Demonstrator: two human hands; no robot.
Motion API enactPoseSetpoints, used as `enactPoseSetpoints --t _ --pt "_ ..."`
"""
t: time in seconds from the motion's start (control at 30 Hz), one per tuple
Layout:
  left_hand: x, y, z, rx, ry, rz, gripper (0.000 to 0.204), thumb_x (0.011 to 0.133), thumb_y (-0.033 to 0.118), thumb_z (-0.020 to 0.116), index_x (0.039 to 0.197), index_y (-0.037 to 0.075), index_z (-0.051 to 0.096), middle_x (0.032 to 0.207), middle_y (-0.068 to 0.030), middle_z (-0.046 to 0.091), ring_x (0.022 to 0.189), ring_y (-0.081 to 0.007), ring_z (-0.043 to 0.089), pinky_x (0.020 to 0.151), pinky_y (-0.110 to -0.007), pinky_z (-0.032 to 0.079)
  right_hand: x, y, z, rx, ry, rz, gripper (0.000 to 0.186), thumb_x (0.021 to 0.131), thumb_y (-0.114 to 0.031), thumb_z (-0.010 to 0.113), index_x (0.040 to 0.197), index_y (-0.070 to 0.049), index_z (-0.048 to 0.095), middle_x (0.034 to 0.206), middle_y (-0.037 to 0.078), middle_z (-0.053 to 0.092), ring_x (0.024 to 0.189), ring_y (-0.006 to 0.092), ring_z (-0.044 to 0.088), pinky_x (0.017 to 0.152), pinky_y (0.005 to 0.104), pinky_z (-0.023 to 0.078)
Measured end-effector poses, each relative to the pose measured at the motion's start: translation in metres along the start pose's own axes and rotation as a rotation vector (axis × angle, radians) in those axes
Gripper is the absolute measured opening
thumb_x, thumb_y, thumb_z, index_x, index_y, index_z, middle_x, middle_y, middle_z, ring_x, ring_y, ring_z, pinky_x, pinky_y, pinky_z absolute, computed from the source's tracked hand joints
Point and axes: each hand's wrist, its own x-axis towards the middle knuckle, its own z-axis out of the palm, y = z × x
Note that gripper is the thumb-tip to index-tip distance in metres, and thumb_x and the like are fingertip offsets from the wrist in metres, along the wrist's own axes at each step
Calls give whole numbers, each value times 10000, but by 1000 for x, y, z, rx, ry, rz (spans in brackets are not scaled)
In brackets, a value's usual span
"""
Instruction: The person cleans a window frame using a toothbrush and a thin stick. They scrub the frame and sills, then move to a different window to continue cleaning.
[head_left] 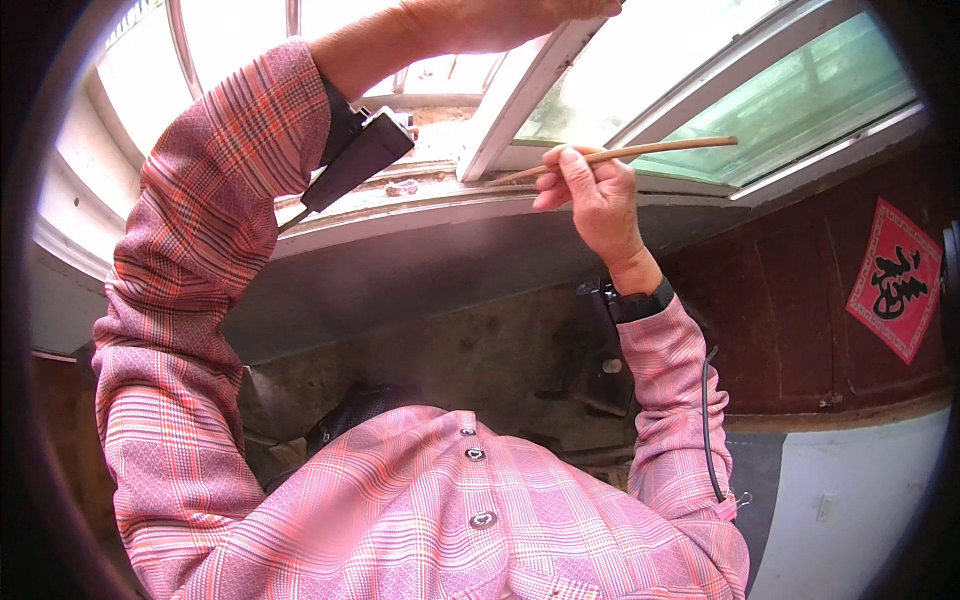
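My right hand (597, 195) pinches a brown wooden chopstick (680, 146) between thumb and fingers. Its thick end points right, while the thin tip reaches left to the foot of a sliding window sash (530, 95), by the track on the sill (440, 200). I cannot tell whether the tip touches the track. At the top edge my left hand (490, 22) lies against the upper part of the sash's upright. Most of its fingers are cut off by the picture's edge, so its grip is hidden. A small pale lump (401, 187) lies on the sill.
Metal bars (185, 45) stand outside the opening at left. A second pane of greenish glass (800, 110) is at right. A black device (360, 160) is strapped to my left wrist, another (600, 295) to my right. A red paper diamond (893, 281) hangs on dark wood panelling.
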Motion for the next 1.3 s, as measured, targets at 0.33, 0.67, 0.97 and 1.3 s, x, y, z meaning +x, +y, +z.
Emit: enactPoseSetpoints --t 0.33,0.67,0.97,1.3 --pt "12 -9 1 35 -72 -2 234 937 229 544 1013 12 588 784 -62 587 708 -125 560 604 -311 478 2 10 7 -128 100 17 268 1003 -168 482 989 42 648 728 85 663 597 149 667 565 243 556" --pt "9 0 -1 19 -9 -36 270 910 256 563 1030 18 607 776 -89 606 682 -162 567 600 -344 476 13 -15 20 -338 -10 52 245 991 -148 499 968 49 644 738 85 660 587 135 658 551 230 546" --pt "10 -11 7 186 18 93 287 895 277 543 1054 53 626 806 -159 612 666 -256 597 618 -404 484 -9 -26 15 -177 60 10 230 981 -121 497 966 56 643 713 93 658 586 142 665 530 232 543" --pt "6 0 6 -2 20 -89 270 897 254 547 1044 41 625 820 -173 623 755 -241 613 638 -410 476 -9 7 -1 -546 173 -125 238 992 -138 492 944 32 651 701 77 663 582 138 665 530 246 518"
